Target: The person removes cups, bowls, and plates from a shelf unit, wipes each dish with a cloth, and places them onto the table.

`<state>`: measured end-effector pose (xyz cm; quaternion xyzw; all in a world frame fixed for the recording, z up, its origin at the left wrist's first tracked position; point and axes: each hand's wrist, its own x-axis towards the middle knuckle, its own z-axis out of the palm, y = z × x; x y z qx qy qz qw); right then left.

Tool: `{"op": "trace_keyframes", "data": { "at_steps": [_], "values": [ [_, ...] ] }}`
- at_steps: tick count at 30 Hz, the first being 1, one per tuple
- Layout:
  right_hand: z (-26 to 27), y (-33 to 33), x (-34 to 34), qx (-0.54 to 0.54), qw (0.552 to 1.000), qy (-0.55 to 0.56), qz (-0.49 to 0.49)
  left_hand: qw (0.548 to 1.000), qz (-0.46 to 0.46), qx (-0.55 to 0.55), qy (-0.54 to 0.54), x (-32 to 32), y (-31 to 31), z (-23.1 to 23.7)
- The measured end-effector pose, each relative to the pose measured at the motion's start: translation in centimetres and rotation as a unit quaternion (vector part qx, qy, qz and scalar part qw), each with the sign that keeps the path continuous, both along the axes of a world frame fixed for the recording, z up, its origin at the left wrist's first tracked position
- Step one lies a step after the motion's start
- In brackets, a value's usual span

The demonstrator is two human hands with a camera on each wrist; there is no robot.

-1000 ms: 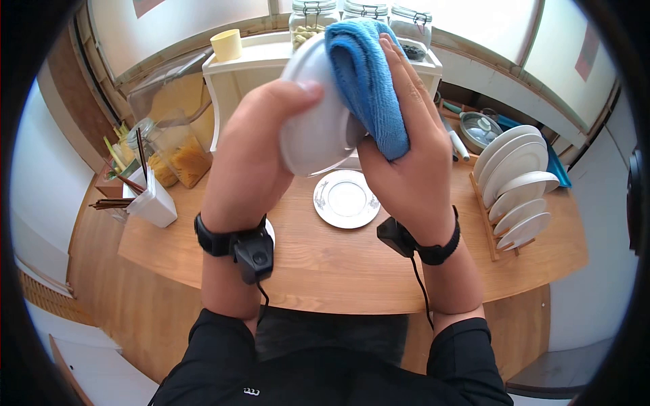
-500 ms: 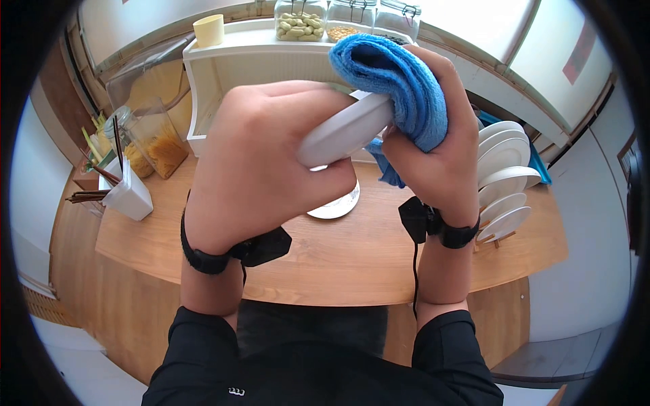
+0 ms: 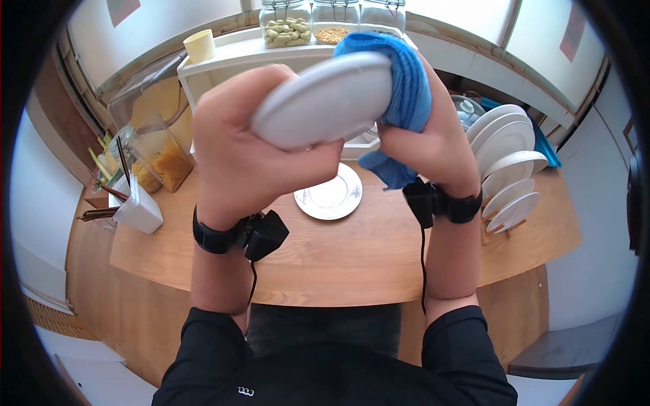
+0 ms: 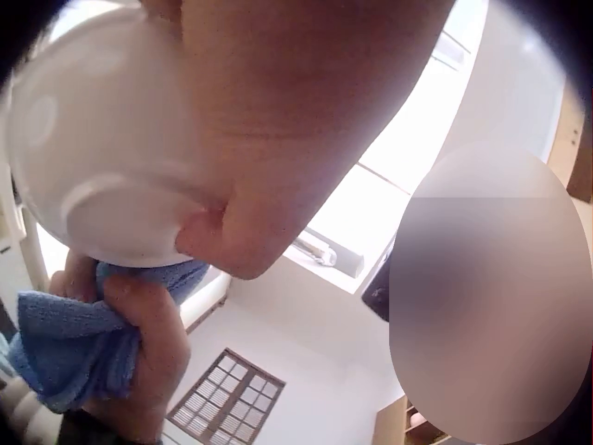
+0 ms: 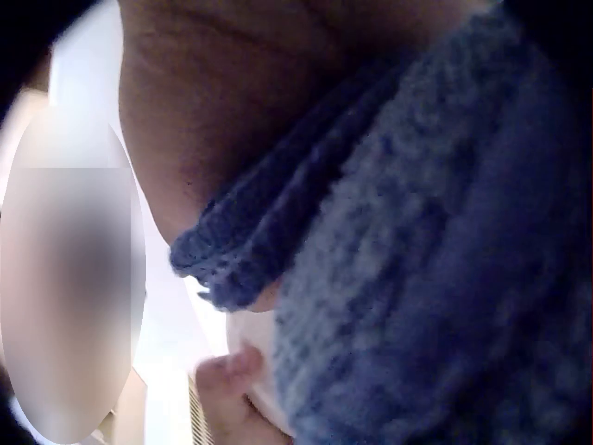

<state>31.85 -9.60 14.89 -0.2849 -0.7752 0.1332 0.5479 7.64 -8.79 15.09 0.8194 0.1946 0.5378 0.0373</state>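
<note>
A white dish is held up above the table, tilted, its underside partly facing the head view. The left hand grips its left edge, thumb below. At the opposite edge the right hand holds a folded blue cloth around the rim, with a loose end hanging beneath. In the left wrist view the cloth bunches in the right hand under the dish. The cloth fills much of the right wrist view, with the left thumb on the dish behind it.
A patterned plate lies on the wooden table. White dishes stand in a rack at the right. A white chopstick holder and pasta container are at the left; jars and a yellow cup top the white shelf.
The dish has been turned and tilted between the hands, so more of its underside shows than half a second ago. The right hand and cloth stay at its right edge.
</note>
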Motion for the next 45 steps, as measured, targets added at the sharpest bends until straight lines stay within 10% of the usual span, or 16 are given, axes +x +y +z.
{"op": "trace_keyframes", "data": {
  "at_steps": [9, 16, 21, 25, 32, 34, 42, 45],
  "values": [
    [-1.8, 1.3, -1.9, -0.219, 0.942, 0.181, 0.176, 0.915, -0.118, -0.08, -0.378, 3.4, 0.7, -2.2],
    [-3.5, 1.1, -4.3, -0.367, 0.799, 0.354, 0.319, 0.938, -0.04, 0.078, -0.336, 4.7, 1.2, -3.6],
    [-0.5, 0.6, 0.1, -0.176, 0.967, 0.175, 0.06, 0.975, -0.074, 0.005, -0.211, 3.2, 1.6, -0.8],
    [0.1, -0.7, -0.2, 0.054, 0.982, 0.003, -0.181, 0.997, 0.026, -0.032, -0.066, 2.4, -0.2, -0.1],
    [-0.6, -2.0, -3.6, 0.146, 0.981, -0.029, -0.127, 0.964, -0.064, 0.079, -0.246, -0.7, 0.1, -1.8],
    [-1.3, 0.1, -3.8, 0.264, 0.964, -0.001, -0.037, 0.94, 0.101, 0.083, -0.315, 0.0, -1.5, -0.6],
    [-6.1, 0.4, -8.9, -0.068, 0.938, 0.3, 0.162, 0.911, -0.13, -0.019, -0.39, -2.5, -0.5, -0.3],
    [-6.3, -0.2, -8.4, -0.179, 0.889, 0.341, 0.249, 0.767, -0.372, -0.171, -0.495, -1.7, 1.4, -2.2]
  ]
}}
